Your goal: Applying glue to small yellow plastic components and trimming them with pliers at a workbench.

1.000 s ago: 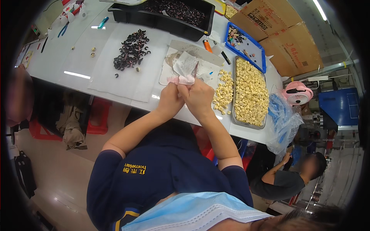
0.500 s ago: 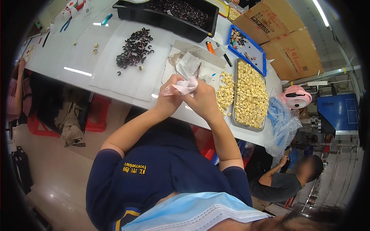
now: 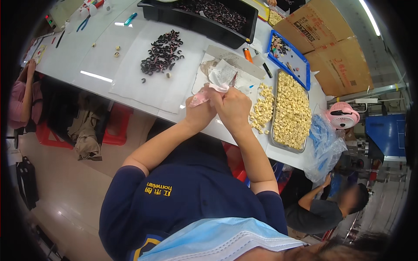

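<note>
Both left hand (image 3: 201, 115) and right hand (image 3: 235, 108) grip a crumpled pinkish-white cloth (image 3: 200, 98) near loose yellow pieces (image 3: 264, 105) on the white surface (image 3: 82, 55).

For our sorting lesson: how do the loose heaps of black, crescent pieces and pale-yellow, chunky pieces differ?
The black, crescent pieces curve; the pale-yellow, chunky pieces look blockier. The black heap lies on a white sheet, left of the left hand; the yellow heap sits right of the right hand, beside a filled rectangular tray. Both heaps lie loose.
</note>
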